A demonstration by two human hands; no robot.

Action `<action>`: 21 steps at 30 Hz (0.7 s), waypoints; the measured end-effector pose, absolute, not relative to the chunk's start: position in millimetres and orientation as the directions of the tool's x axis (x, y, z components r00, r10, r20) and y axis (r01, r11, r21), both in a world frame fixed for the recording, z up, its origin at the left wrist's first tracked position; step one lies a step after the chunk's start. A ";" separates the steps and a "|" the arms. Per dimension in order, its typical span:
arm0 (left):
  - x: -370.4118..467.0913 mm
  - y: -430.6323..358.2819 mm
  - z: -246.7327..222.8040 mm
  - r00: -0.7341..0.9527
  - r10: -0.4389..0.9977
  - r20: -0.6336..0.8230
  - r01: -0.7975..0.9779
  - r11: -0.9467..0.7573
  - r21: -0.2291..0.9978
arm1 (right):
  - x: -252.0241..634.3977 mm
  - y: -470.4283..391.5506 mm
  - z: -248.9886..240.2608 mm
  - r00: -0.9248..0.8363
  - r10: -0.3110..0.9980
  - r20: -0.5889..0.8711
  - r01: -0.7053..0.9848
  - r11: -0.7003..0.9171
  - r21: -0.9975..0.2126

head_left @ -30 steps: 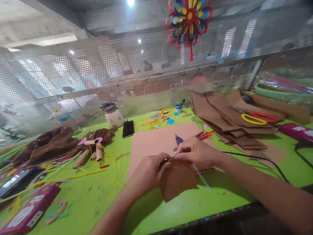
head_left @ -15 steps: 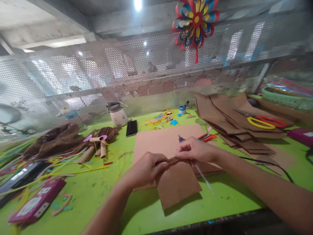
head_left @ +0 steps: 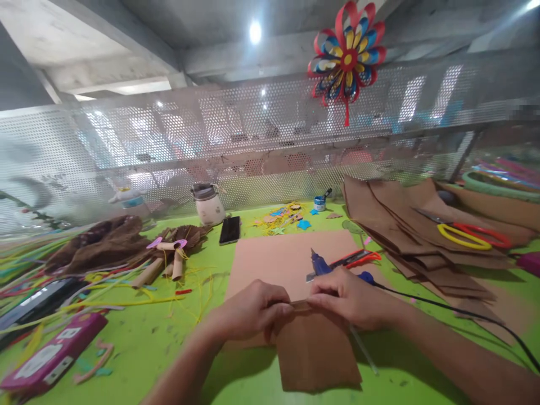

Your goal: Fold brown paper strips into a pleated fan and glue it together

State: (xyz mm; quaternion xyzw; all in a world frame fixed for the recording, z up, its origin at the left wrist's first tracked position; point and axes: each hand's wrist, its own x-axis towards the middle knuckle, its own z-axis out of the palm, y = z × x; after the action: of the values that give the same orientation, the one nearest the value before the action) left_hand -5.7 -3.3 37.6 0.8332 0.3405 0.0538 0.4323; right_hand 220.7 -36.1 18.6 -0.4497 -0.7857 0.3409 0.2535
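Paper [head_left: 318, 354] below the pinching grip

Hands, one pair: left hand [head_left: 256, 310] and right hand [head_left: 358, 299], both ungloved, backs smooth, fingers slender. Nails: too small to make out. Wrists: bare, narrow. Forearms, two: left forearm [head_left: 189, 360] and right forearm [head_left: 451, 346], slim, smooth, bare as far as the view shows, widening away from the wrists.
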 end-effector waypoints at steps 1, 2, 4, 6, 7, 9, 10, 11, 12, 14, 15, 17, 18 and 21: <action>-5.8 -3.8 38.5 0.760 0.620 -0.194 0.524 -0.408 0.748 | 221.3 -35.9 17.3 -0.459 0.885 0.082 0.516 0.341 -0.786; -5.7 -4.1 39.1 0.757 0.627 -0.185 0.524 -0.413 0.745 | 222.0 -35.3 15.4 -0.450 0.891 0.060 0.485 0.300 -0.822; -5.7 -3.6 39.0 0.753 0.635 -0.171 0.504 -0.390 0.771 | 224.1 -33.5 11.1 -0.440 0.898 0.001 0.363 0.179 -0.914; -5.6 -1.9 36.4 0.757 0.632 -0.165 0.446 -0.315 0.838 | 226.6 -31.4 7.7 -0.427 0.904 -0.030 0.186 0.056 -0.981; -5.4 -1.1 34.1 0.762 0.627 -0.162 0.401 -0.259 0.879 | 227.5 -30.7 6.8 -0.405 0.914 -0.021 0.091 0.017 -0.996; -3.8 -0.6 27.3 0.784 0.599 -0.165 0.288 -0.115 0.951 | 228.2 -31.0 7.1 -0.347 0.938 0.012 -0.075 -0.015 -0.997; -2.3 -1.1 22.9 0.801 0.576 -0.163 0.222 -0.032 0.975 | 227.7 -32.2 8.0 -0.340 0.940 0.027 -0.131 -0.019 -0.991; -0.4 -2.2 17.9 0.825 0.542 -0.163 0.161 0.050 0.986 | 226.7 -34.3 9.4 -0.364 0.930 0.046 -0.169 -0.017 -0.985; 1.9 -3.8 12.6 0.844 0.513 -0.154 0.100 0.131 0.986 | 225.3 -37.0 11.0 -0.421 0.904 0.067 -0.187 -0.014 -0.982; 6.8 -7.3 2.5 0.884 0.447 -0.138 0.016 0.266 0.964 | 221.9 -43.6 14.7 -0.579 0.810 0.094 -0.183 -0.016 -0.983; 9.1 -9.0 -1.5 0.887 0.443 -0.128 -0.006 0.288 0.958 | 220.2 -46.9 16.7 -0.639 0.761 0.108 -0.180 -0.011 -0.984; 12.7 -11.9 -6.1 0.899 0.420 -0.126 0.004 0.279 0.960 | 217.6 -52.0 20.4 -0.687 0.711 0.152 -0.166 0.051 -0.985; 13.8 -13.1 -6.5 0.899 0.420 -0.127 0.018 0.252 0.967 | 216.8 -53.5 21.9 -0.677 0.712 0.185 -0.150 0.113 -0.982; 13.9 -15.3 -1.4 0.883 0.447 -0.142 0.085 0.145 0.986 | 215.5 -53.9 23.3 -0.616 0.742 0.265 -0.070 0.284 -0.956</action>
State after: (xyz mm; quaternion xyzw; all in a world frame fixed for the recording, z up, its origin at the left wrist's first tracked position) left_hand 13.9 -15.3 -1.4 0.6420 0.2070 0.1242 0.7277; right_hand 215.5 -53.9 23.3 -0.2364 -0.7111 0.5496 0.3692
